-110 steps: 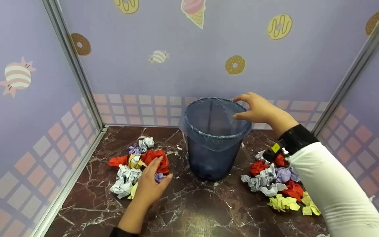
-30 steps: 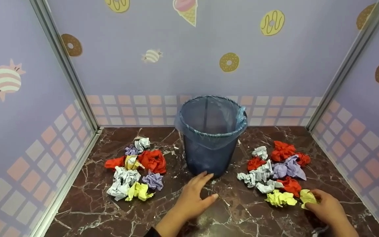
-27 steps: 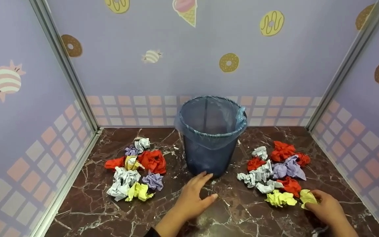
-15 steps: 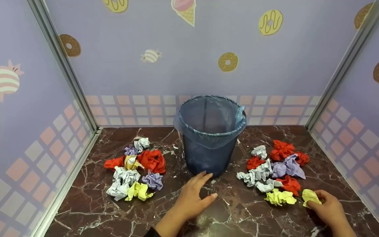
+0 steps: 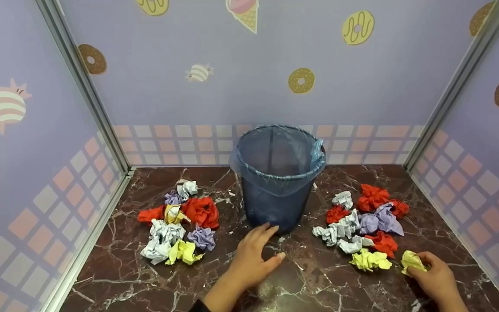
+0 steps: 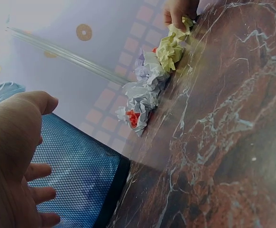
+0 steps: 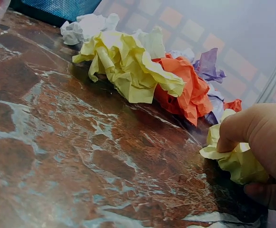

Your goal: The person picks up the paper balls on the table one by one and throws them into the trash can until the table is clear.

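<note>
A blue mesh bin (image 5: pixel 275 173) lined with a blue bag stands at the middle of the marble floor (image 5: pixel 310 281). My left hand (image 5: pixel 260 251) lies flat on the floor just in front of the bin's base (image 6: pixel 76 175), fingers relaxed and holding nothing. My right hand (image 5: pixel 422 268) grips a yellow crumpled paper ball (image 5: pixel 411 261) at the near right edge of the right pile (image 5: pixel 362 221). In the right wrist view the fingers (image 7: pixel 252 128) curl over that ball (image 7: pixel 235 164). The left wrist view shows it far off (image 6: pixel 185 23).
A second pile of crumpled paper (image 5: pixel 176 225) in red, white, purple and yellow lies left of the bin. Another yellow ball (image 5: pixel 371 260) lies beside my right hand. Purple walls with metal corner posts (image 5: pixel 98 104) close in the left, back and right.
My right hand has tightened on the yellow ball and drawn it a little right and nearer, off the pile. The left hand has barely moved. Earlier, the right hand was at the bin's rim.
</note>
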Demonstrator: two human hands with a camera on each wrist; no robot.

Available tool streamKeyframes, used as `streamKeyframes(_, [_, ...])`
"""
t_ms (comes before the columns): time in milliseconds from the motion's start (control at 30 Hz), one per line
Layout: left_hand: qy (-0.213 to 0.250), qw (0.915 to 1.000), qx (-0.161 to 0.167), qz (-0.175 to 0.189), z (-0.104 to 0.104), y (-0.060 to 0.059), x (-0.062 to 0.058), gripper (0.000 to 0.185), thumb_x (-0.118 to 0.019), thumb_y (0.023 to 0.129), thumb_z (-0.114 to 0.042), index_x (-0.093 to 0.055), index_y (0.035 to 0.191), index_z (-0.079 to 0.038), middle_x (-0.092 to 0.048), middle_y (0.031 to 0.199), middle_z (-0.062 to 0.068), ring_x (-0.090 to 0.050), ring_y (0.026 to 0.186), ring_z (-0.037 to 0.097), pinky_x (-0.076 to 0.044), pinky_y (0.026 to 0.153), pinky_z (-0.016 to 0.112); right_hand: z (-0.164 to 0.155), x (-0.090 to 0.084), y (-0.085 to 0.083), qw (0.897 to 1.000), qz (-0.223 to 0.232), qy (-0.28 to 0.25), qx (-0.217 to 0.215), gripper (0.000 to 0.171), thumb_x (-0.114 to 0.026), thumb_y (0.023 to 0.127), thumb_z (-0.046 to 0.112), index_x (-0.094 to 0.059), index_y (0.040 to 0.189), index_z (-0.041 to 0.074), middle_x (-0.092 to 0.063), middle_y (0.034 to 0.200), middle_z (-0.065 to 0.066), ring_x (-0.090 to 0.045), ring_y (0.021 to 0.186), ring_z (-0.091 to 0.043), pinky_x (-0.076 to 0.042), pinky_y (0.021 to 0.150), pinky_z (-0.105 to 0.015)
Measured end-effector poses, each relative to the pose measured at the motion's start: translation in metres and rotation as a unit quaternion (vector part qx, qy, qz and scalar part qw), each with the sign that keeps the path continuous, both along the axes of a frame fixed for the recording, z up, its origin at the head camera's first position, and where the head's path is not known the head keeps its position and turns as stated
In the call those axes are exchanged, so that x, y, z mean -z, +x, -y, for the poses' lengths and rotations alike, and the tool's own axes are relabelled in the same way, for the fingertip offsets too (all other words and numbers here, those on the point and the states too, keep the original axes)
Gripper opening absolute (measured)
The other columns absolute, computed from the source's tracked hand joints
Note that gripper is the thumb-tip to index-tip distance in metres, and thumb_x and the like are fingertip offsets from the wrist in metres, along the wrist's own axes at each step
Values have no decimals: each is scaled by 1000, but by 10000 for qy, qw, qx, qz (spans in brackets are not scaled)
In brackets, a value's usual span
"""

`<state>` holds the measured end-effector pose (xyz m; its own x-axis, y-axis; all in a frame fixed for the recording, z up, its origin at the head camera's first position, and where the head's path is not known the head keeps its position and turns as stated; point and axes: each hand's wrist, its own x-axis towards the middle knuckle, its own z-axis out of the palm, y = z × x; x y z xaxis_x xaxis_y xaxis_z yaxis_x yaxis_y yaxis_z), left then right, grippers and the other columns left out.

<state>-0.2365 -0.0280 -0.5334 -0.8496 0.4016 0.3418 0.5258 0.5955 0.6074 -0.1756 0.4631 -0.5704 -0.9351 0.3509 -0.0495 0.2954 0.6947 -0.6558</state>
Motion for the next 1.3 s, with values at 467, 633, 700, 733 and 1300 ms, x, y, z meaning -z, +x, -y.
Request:
streamKeyframes(467, [121,9998,-50,-180,5,-1,-8,67,-70,89,-50,-53,150,-28,-52,156,11,-49,143,35,-43,110,65,-6,-20,-7,9972,-710,-147,-201,37,-79,84,10,-65,114,-7,-67,91,-1,-54,73,0,-50,64,-19])
streamKeyframes(633, [208,9997,-121,-106,10,-4,-9,67,-70,89,-49,-53,150,-28,-51,157,10,-49,144,35,-42,112,65,-8,-51,-30,9919,-1102,-180,-605,37,-78,86,6,-62,116,-9,-65,91,3,-56,72,1,-53,61,-21])
streamKeyframes(700, [230,9995,-166,-103,12,-5,-10,67,-70,89,-49,-52,151,-29,-51,157,10,-48,144,35,-43,112,63,-7,-67,-40,9906,-1115,-154,-774,37,-77,88,8,-60,118,-8,-65,94,0,-57,72,-2,-54,59,-24])
streamKeyframes(733, [239,9995,-187,-126,13,-5,-10,67,-70,89,-49,-52,151,-28,-51,157,10,-49,144,35,-43,112,63,-6,-75,-45,9904,-1095,-202,-818,38,-76,90,9,-59,119,-7,-65,95,-2,-58,72,-4,-55,59,-25])
streamKeyframes(1300, [627,9949,-783,101,46,-21,-20,70,-69,91,-51,-49,153,-24,-45,161,9,-43,148,37,-38,114,68,77,-208,-132,9758,-1353,-36,-1720,36,-72,92,17,-61,122,1,-62,110,-24,-62,74,-16,-58,59,-29])
